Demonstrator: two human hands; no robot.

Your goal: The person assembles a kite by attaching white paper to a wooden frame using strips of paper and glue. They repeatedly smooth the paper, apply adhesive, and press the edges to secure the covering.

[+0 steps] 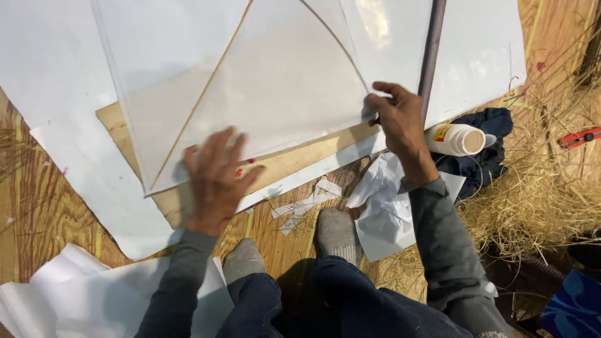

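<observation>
Both hands work the white paper kite (275, 81): left hand (216, 181) flat and spread, right hand (397, 116) pinching its corner beside a glue bottle (457, 139).

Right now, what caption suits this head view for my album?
Left hand flat on white paper kite, right hand pinching its edge, wooden board beneath.

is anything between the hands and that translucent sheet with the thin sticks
Nothing visible. The left hand lies flat on the translucent sheet near its lower edge, and the right hand pinches its right corner directly.
</observation>
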